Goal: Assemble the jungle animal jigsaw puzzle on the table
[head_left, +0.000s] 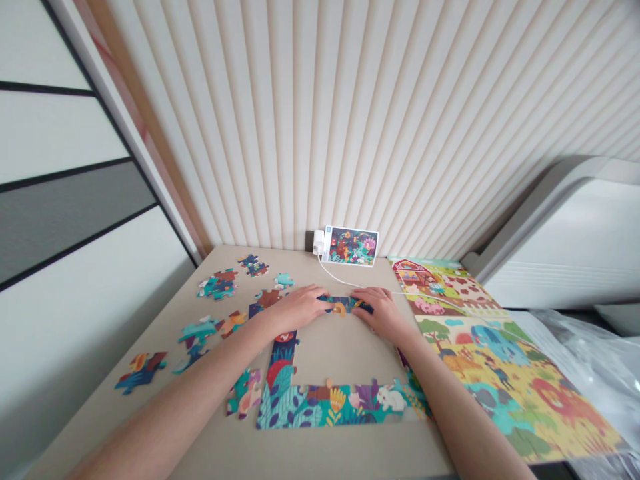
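A joined strip of dark blue jigsaw puzzle pieces [343,305] lies at the far side of a partly built puzzle frame. My left hand [306,305] has its fingers closed on the strip's left end. At the right end, my right hand [381,311] grips it with thumb and fingers. Nearer me, the bottom border of the puzzle [340,404] shows a white rabbit and flowers, joined to a dark blue left side [283,353]. My right forearm hides much of the right side. The middle of the frame shows bare table.
Several loose puzzle pieces [218,285] lie in groups on the left of the table. A picture card [351,247] leans on the wall beside a white charger [319,241] with a cable. Two finished puzzles, a farm [450,287] and a savanna [520,387], lie right.
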A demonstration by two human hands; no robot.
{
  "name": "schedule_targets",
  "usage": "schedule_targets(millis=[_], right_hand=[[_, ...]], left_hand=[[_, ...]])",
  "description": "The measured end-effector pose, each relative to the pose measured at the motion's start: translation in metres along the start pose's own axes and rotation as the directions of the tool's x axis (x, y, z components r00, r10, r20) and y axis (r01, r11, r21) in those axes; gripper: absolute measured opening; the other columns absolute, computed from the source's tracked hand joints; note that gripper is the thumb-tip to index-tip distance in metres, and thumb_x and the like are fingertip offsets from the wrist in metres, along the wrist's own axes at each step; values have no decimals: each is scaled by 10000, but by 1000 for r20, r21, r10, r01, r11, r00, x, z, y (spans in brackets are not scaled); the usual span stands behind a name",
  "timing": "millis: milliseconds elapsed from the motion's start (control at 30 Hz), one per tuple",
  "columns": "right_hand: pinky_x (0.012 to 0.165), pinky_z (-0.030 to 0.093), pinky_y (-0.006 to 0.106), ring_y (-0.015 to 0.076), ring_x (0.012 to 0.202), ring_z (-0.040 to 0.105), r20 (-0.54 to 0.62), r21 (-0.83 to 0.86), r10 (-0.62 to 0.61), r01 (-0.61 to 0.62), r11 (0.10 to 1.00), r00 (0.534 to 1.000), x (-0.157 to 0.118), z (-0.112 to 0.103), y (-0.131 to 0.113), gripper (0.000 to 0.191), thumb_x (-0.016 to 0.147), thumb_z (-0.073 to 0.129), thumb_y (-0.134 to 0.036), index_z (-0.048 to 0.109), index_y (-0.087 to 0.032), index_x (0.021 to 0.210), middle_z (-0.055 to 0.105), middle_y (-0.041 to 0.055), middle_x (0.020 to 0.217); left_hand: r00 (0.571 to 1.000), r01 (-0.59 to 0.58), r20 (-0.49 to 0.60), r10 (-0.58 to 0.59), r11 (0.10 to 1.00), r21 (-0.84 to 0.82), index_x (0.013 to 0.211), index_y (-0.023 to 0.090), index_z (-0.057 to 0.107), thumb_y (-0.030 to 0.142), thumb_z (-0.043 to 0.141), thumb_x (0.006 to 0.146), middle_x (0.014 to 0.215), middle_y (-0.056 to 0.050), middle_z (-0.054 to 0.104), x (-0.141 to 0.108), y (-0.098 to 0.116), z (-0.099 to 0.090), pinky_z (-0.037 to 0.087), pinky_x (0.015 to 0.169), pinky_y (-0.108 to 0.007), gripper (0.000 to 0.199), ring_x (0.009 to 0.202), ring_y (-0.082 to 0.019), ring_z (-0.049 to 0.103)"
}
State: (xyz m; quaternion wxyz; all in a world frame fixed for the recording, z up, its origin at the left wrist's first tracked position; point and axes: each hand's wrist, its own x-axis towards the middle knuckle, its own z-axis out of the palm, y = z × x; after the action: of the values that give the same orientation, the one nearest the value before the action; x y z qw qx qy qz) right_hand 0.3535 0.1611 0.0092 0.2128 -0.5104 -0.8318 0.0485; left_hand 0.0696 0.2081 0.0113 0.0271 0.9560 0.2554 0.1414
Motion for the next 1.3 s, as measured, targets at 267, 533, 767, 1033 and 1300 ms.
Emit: schedule_targets(millis=[267, 533, 767, 1033, 1300], right_hand=[[1004, 468, 436, 240, 1119, 656, 40, -4, -65, 65, 998, 997, -1, -3, -4, 254, 1022, 574, -407, 773, -321, 1154, 723, 57, 1205], [1020, 432, 442, 253, 1161, 624, 83, -82, -109, 116, 990, 990, -6, -9, -9, 285, 1038, 547, -394, 748, -339, 1231, 678, 74, 1274], [1036, 418, 451, 255, 1170, 623, 119, -103, -126, 139, 985, 985, -5, -16, -15, 279, 1050, 518, -368, 760, -331, 1183, 676, 81, 1287], [1115, 434, 462, 268, 1305, 582, 56, 86, -28, 23, 996, 998, -9, -8, 4, 451, 987, 605, -378, 593, -318, 1434, 618, 83, 1411], [1102, 458, 487, 305, 1274, 614, 36, 80, 44, -47, 996, 998, -14, -21, 27, 543, 919, 699, -445, 610, -280, 1429, 662, 101, 1382]], left_hand=[[999, 45, -11, -46, 998, -53, 1249, 343, 728, 264, 539, 1031, 1222, -55, 647, 0, 5, 0, 476, 1034, -344, 299, 1159, -219, 603], [998, 56, -4, -56, 997, -56, 1219, 305, 745, 256, 566, 1018, 1220, -69, 650, 1, 8, -1, 475, 1051, -370, 274, 1163, -233, 597], [999, 41, -7, -42, 997, -72, 1230, 328, 742, 263, 616, 991, 1219, -64, 649, 0, 4, -1, 475, 1051, -377, 278, 1152, -238, 609], [993, 117, -16, -119, 990, -82, 1199, 249, 707, 419, 693, 945, 1257, -89, 657, 4, 17, -4, 454, 1063, -415, 305, 1197, -272, 589], [986, 162, -38, -165, 984, -68, 1153, 203, 662, 354, 702, 950, 1138, -73, 706, 14, 25, 1, 469, 1000, -390, 257, 1112, -258, 613]])
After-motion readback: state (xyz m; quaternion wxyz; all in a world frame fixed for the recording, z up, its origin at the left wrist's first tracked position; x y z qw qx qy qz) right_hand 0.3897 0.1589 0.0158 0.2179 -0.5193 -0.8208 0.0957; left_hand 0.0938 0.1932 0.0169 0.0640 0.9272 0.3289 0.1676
